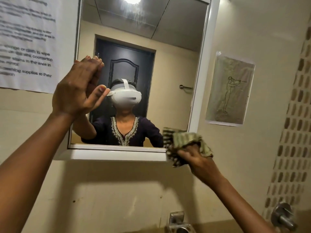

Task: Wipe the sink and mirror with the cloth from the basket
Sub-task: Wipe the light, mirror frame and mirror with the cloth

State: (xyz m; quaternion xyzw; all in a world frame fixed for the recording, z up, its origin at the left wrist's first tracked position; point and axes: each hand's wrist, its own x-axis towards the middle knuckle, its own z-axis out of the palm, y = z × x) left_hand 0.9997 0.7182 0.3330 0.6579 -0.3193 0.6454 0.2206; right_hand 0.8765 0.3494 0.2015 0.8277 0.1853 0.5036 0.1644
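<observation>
L hand (75, 91) pressing flat, fingers spread, against mirror (176, 56) at L edge, R hand (193, 156) bunching striped cloth (185, 142) in closed grip at mirror's lower R corner, probably touching frame, tap (178, 222) showing below.

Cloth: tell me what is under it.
The right hand grips the cloth from below, at the mirror's lower right corner. The fingers inside the folds are hidden.

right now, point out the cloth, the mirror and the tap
cloth (186, 142), head view, on the striped folds above the right hand
mirror (176, 68), head view, on bare glass right of the reflected door
tap (176, 221), head view, on its metal body
</observation>
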